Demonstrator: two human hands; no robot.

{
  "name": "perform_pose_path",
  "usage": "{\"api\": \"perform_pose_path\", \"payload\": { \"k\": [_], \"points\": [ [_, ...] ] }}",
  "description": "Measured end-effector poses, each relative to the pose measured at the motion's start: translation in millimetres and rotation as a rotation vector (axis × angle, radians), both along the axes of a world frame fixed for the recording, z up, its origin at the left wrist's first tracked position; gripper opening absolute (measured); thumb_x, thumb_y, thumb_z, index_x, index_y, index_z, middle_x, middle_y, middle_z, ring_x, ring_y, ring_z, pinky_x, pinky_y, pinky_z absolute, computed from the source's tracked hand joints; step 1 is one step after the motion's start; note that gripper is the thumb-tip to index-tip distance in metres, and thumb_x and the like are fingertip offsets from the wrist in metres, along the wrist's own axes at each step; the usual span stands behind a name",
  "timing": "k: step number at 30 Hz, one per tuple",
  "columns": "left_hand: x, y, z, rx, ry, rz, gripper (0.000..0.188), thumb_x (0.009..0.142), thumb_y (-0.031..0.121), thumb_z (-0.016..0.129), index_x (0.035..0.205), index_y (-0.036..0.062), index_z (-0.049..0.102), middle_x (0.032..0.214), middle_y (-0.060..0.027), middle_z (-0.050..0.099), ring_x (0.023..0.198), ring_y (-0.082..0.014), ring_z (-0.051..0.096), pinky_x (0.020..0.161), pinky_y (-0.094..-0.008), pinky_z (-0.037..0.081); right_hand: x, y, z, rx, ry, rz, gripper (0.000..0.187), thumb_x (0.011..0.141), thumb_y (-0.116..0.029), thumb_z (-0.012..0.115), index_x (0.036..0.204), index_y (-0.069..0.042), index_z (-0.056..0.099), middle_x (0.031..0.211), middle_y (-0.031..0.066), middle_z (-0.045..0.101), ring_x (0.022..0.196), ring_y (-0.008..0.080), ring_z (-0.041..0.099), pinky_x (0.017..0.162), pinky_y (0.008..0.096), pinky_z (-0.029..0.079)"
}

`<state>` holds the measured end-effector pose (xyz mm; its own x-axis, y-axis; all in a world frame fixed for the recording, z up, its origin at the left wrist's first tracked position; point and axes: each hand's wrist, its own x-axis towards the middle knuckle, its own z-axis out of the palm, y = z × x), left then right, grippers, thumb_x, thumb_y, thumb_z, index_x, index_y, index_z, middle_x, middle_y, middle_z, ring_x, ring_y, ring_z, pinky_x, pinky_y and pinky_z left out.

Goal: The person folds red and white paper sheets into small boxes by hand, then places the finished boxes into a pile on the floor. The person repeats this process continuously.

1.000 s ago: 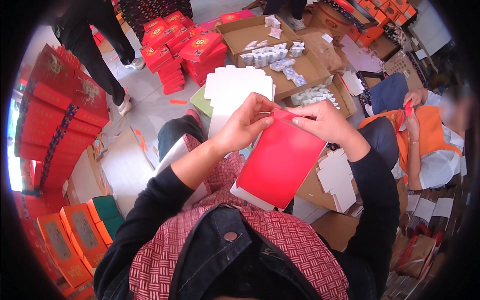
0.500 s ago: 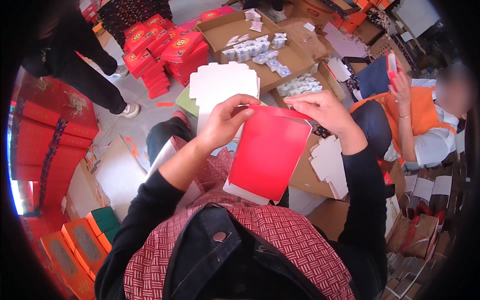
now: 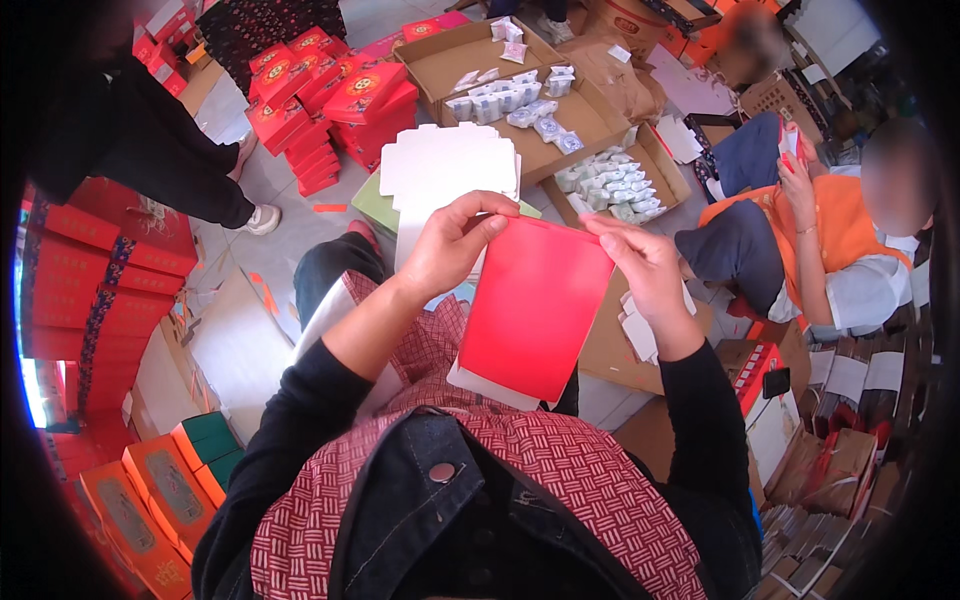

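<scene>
A red cardboard box [image 3: 535, 310], white on the inside with a pale flap showing at its near edge, is held over my lap. My left hand [image 3: 452, 245] pinches its far left corner between thumb and fingers. At the far right corner, my right hand [image 3: 645, 275] grips the edge, thumb on the red face and fingers bent behind. Just beyond my left hand lies a stack of flat white carton blanks [image 3: 450, 165] on a pale green box [image 3: 375, 207]. More white blanks [image 3: 637, 330] lie partly hidden behind my right hand.
Open brown cartons [image 3: 590, 130] hold small wrapped packets ahead. Red boxes [image 3: 365, 92] are piled at the far left, with larger red boxes [image 3: 75, 270] along the left. A person in an orange vest [image 3: 780, 235] sits at right; another person's dark-trousered legs [image 3: 175, 150] stand at left.
My right hand has gone from lying outstretched over the far flap to gripping the corner, and that flap now lies folded along the edge. The seated person's hands have lowered.
</scene>
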<state>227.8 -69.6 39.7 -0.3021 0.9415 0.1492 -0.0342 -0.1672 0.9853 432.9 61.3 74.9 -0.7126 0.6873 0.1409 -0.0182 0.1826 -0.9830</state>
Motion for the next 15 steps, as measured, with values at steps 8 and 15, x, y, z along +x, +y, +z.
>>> {"api": "perform_pose_path", "payload": {
  "k": [8,15],
  "points": [
    [-6.8,-0.2,-6.3,-0.024,-0.009,-0.033,0.015,0.091,0.011,0.054,0.101,0.0000,0.059,0.105,-0.0061,0.059,0.097,-0.0107,0.053,0.089,-0.0260,0.042,6.1,-20.6,-23.1,0.208,0.069,-0.104,0.015,0.087,-0.001,0.058,0.099,0.006,0.063,0.105,0.0126,0.063,0.091,0.0135,0.060,0.077,0.0229,0.047],
    [-27.4,16.2,20.8,-0.234,0.136,-0.315,0.020,0.086,0.013,0.062,0.102,0.0025,0.066,0.093,-0.0061,0.065,0.085,-0.0086,0.056,0.080,-0.0228,0.045,-16.7,-53.0,-22.4,0.284,0.068,-0.076,0.050,0.093,-0.010,0.047,0.135,0.006,0.027,0.139,0.0222,0.033,0.128,0.0276,0.034,0.104,0.0341,0.028]
  ]
}}
